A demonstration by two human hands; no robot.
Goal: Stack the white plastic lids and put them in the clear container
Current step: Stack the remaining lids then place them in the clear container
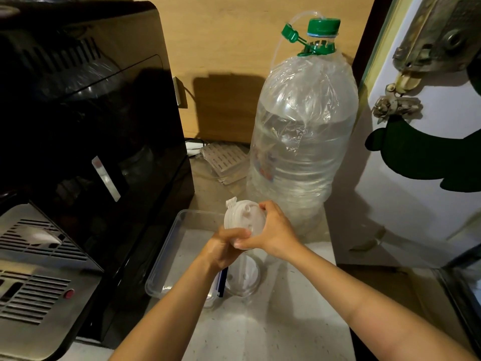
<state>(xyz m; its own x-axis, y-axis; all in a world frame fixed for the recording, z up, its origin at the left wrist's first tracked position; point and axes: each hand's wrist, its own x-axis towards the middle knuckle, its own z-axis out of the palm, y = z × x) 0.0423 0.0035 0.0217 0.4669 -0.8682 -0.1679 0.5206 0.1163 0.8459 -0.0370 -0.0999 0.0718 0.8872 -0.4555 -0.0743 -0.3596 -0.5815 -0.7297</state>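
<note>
While both hands close around it above the clear container point(166, 259), we list the stack of white plastic lids point(243, 217): light, thin, probably slick and flexible, liable to fan apart. Left hand point(226, 247) cups beneath, right hand point(273, 231) pinches the rim; hold by the edges.

Both bare forearms reach forward from the bottom edge and converge toward the middle. The left hand point(226, 247) comes up from the lower left, wrist bent slightly, its fingers curled closed around the lower edge of a stack of white plastic lids point(243, 221), thumb lying across the front. The right hand point(273, 231) comes in from the lower right, palm turned toward the left hand, its fingers wrapped over the upper right rim of the same stack, thumb low near the left thumb. The two hands touch at the thumbs.
</note>
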